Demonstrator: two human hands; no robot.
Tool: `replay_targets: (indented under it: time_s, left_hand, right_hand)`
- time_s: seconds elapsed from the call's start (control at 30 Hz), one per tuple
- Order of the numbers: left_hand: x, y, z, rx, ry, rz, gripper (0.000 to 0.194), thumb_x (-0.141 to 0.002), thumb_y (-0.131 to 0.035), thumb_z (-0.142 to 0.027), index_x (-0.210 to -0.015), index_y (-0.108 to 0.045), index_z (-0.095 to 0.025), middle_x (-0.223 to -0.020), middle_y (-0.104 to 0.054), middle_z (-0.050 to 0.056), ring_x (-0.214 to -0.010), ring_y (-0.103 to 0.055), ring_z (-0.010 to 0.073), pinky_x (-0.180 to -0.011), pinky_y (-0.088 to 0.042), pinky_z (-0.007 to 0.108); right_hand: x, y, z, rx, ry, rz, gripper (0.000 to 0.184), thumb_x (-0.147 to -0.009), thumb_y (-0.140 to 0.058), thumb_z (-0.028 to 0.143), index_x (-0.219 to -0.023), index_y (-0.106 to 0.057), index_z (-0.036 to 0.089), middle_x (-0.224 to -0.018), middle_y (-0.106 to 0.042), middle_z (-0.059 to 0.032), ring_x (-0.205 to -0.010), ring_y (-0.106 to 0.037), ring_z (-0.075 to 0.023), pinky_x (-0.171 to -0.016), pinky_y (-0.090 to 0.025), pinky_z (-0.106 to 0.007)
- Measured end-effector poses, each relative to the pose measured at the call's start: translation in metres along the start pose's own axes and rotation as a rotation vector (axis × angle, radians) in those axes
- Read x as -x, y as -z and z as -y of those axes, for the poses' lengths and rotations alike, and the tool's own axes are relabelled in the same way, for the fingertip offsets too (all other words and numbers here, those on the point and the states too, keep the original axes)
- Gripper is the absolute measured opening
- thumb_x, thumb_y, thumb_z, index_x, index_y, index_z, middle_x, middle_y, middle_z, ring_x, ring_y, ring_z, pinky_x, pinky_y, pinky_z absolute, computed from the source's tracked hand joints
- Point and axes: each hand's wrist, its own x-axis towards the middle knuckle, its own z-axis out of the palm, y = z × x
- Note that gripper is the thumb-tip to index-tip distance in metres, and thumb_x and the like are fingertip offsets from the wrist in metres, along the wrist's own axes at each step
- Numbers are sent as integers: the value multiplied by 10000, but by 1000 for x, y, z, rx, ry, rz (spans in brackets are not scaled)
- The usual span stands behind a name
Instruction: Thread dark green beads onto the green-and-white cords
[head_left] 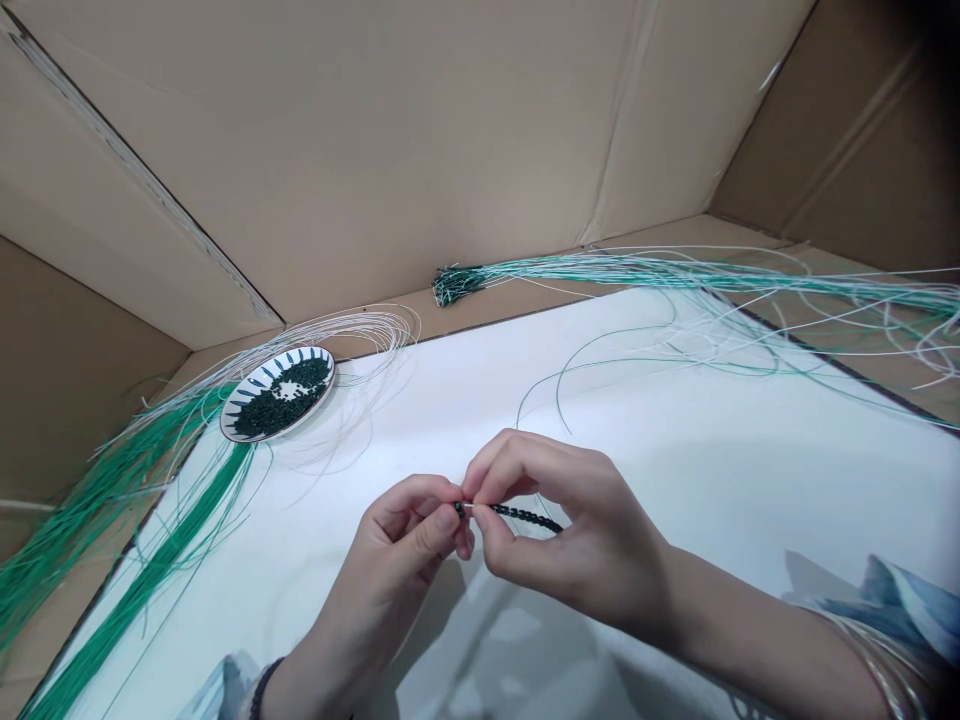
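My left hand point(401, 550) is closed in a pinch, with a small dark bead point(460, 510) between thumb and forefinger. Just to its right, my right hand point(581, 525) pinches thumb against fingers at the near end of a strand of dark beads point(529, 516). The strand runs back under the right palm, where the rest is hidden. A short pale line point(469, 510), thread or wire, shows in the gap between both sets of fingertips. Both hands are held over the white board point(360, 420), almost touching each other.
A striped plate point(247, 388) of small dark green beads stands at the back left, beside bundles of green strands point(161, 555) and white strands point(367, 325). More strands with a beaded end point(457, 285) lie along the back right. Cardboard walls point(450, 130) enclose the board.
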Motion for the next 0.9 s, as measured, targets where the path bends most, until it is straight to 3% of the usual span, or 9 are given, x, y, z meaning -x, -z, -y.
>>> replay_targets:
  time_s: [0.4, 0.9]
  left_hand:
    - [3, 0, -1, 24, 8, 7, 173, -667, -935, -360, -761, -842, -249, -623, -713, -13, -597, -601, 95, -599, -486, 171]
    - [3, 0, 1, -17, 16, 12, 171, -682, -923, -383, -757, -819, -270, -636, -704, -22, -635, -604, 106, -658, -486, 188]
  right_hand:
    - [-1, -1, 4, 21, 10, -12, 207, -757, -606, 18, -695, -554, 208, -777, -683, -17, -681, -661, -124, -615, -567, -213]
    - [-1, 1, 3, 47, 41, 22, 208, -782, -606, -6, -736, -569, 194, -788, -665, -10, -712, -630, -121, -695, -554, -234]
